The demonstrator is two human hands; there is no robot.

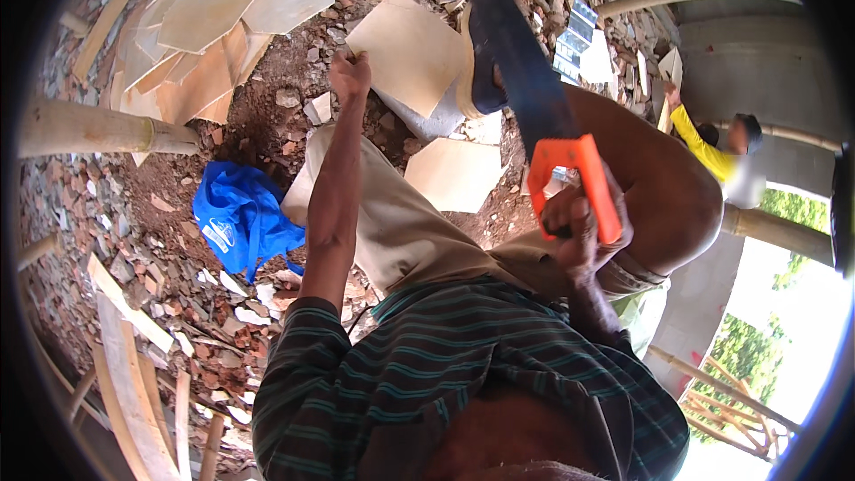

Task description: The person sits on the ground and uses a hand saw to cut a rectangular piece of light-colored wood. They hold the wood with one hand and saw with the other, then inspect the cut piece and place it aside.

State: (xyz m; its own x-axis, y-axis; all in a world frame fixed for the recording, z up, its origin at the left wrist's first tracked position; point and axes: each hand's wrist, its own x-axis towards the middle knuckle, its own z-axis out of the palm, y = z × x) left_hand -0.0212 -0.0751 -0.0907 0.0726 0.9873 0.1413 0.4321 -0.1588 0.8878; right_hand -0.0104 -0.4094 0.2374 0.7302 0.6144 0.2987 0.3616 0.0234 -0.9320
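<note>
My right hand (574, 223) is wrapped round the orange handle of a hand saw (512, 44). Its long dark blade points up and away past my bent right knee, slightly blurred. With my left hand (350, 74) I pinch the left corner of a thin, pale plywood piece (411, 49). That piece lies in front of me, its right side close to my shoe (485, 80); a grey slab (423, 120) shows beneath it. Nearer to me, another plywood piece (454, 174) rests on the ground between my legs.
Cut plywood sheets (209, 13) are heaped at the far left. A blue bag (245, 218) lies on brick rubble left of my leg. Bamboo poles (107, 127) and wood strips (129, 374) stand about. At right, a person in yellow sleeves (708, 142) holds a board.
</note>
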